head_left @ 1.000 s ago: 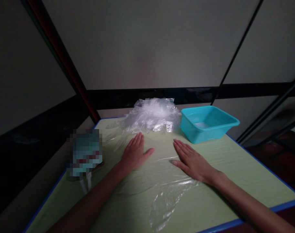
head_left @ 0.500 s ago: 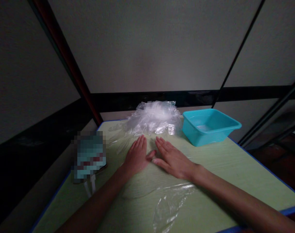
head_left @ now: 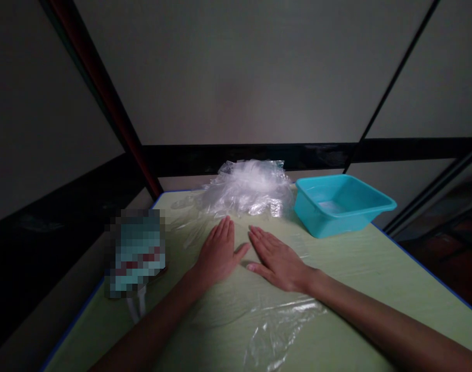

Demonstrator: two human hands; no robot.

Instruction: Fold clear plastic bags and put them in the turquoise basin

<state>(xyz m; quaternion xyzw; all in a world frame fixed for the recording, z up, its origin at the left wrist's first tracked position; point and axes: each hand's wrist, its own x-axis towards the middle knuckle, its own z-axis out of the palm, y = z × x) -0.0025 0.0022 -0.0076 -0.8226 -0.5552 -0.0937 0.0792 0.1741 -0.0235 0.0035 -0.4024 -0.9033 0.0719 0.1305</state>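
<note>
My left hand (head_left: 219,251) lies flat, palm down, with its fingers together and its thumb out to the right. Beside it, my right hand (head_left: 279,259) is also flat, fingers pointing away and to the left, thumb apart. Both press on a thin, clear plastic sheet (head_left: 276,328) spread over the table; whether it is a bag or plain film I cannot tell. Its near end is wrinkled and shiny. Just beyond my fingertips sits a crumpled heap of clear thin plastic (head_left: 251,186). Neither hand grips anything.
A turquoise plastic basin (head_left: 321,222) stands at the back right of the pale green table (head_left: 379,279), which has a blue edge. On the left is a blurred-out object (head_left: 137,253) with white strips below it. Wall panels (head_left: 236,77) rise behind the table.
My right hand has slid slightly back toward me, and a gap now shows between the two thumbs. My left hand has hardly moved. The view has shifted a little.
</note>
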